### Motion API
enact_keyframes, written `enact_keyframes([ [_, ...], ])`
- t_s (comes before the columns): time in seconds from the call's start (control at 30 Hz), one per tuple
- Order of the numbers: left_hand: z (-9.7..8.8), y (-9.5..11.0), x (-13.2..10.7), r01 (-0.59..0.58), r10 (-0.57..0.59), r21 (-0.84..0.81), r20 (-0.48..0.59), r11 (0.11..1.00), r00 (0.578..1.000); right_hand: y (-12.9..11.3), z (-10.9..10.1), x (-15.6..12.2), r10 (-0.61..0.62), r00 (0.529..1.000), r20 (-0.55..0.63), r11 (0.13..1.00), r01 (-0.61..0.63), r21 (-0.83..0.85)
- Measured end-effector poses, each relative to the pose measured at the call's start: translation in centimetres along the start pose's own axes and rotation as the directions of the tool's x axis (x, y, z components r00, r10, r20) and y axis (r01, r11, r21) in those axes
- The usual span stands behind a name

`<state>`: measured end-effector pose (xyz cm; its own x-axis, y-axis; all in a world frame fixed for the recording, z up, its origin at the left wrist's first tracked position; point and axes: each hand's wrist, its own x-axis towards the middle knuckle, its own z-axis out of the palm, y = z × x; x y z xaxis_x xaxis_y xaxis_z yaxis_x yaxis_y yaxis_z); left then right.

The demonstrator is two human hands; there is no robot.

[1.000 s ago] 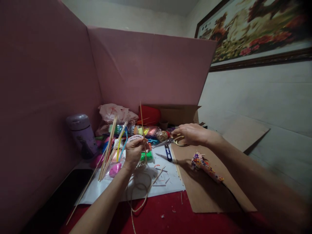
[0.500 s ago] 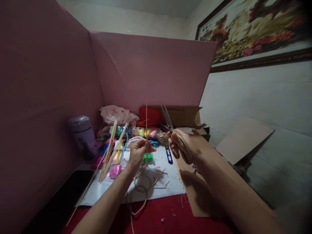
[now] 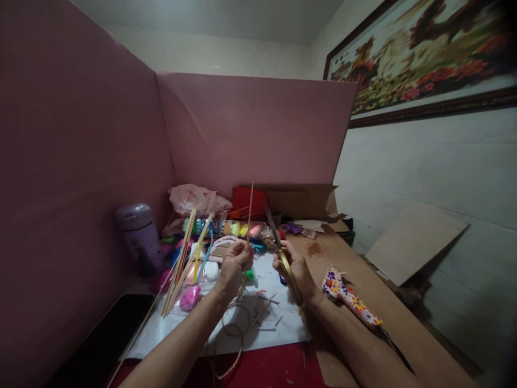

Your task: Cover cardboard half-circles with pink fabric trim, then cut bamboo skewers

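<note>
Pinched upright in my left hand (image 3: 235, 265) is a thin wooden stick (image 3: 251, 213), its pointed end up. Beige twine (image 3: 238, 362) trails in loops below that hand across the white sheet; whether the fingers also grip it I cannot tell. My right hand (image 3: 299, 272) is closed around the gold handles of a pair of scissors (image 3: 273, 225). Their blades point up and away, to the right of the stick and apart from it. Blue thread snips (image 3: 283, 279) are mostly hidden behind the right hand.
Wooden skewers (image 3: 188, 253) lean at left beside bagged pink clay (image 3: 189, 297), with a purple bottle (image 3: 139, 237) and a black flat slab (image 3: 133, 312) farther left. A flower-patterned glue gun (image 3: 351, 299) lies on cardboard (image 3: 388, 318) at right. Pink panels (image 3: 250, 129) wall the back and left.
My right hand has come lower and nearer to my left, and the scissor blades look closer together. The stick now tilts slightly right. The glue gun has come into view.
</note>
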<state>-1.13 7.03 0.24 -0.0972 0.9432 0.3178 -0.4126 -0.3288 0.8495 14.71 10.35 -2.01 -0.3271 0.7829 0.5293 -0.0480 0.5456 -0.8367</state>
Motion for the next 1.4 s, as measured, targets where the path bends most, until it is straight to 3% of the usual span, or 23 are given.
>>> enact_keyframes([
  [0.4,0.5,0.5,-0.4,-0.01,0.006,-0.089,-0.041,0.996,0.999,0.0,0.5,-0.6,0.038,0.987,0.156,0.988,-0.014,-0.154],
  [0.6,1.0,3.1,-0.9,0.012,-0.015,-0.101,-0.03,0.995,0.999,-0.6,0.7,-0.7,0.081,0.975,0.207,0.994,-0.065,-0.086],
  [0.8,-0.5,5.8,-1.5,0.184,-0.178,0.079,-0.078,0.98,0.981,-0.4,0.6,-0.9,0.114,0.938,0.328,0.992,-0.127,0.018],
  [1.0,-1.6,5.9,-1.6,0.338,-0.31,0.242,-0.145,0.91,0.94,-0.9,0.6,-1.0,0.146,0.909,0.392,0.989,-0.149,-0.021],
  [1.4,-0.7,6.6,-2.1,0.35,-0.284,0.356,-0.225,0.866,0.932,-1.4,1.0,-1.4,0.192,0.902,0.387,0.98,-0.193,-0.037],
])
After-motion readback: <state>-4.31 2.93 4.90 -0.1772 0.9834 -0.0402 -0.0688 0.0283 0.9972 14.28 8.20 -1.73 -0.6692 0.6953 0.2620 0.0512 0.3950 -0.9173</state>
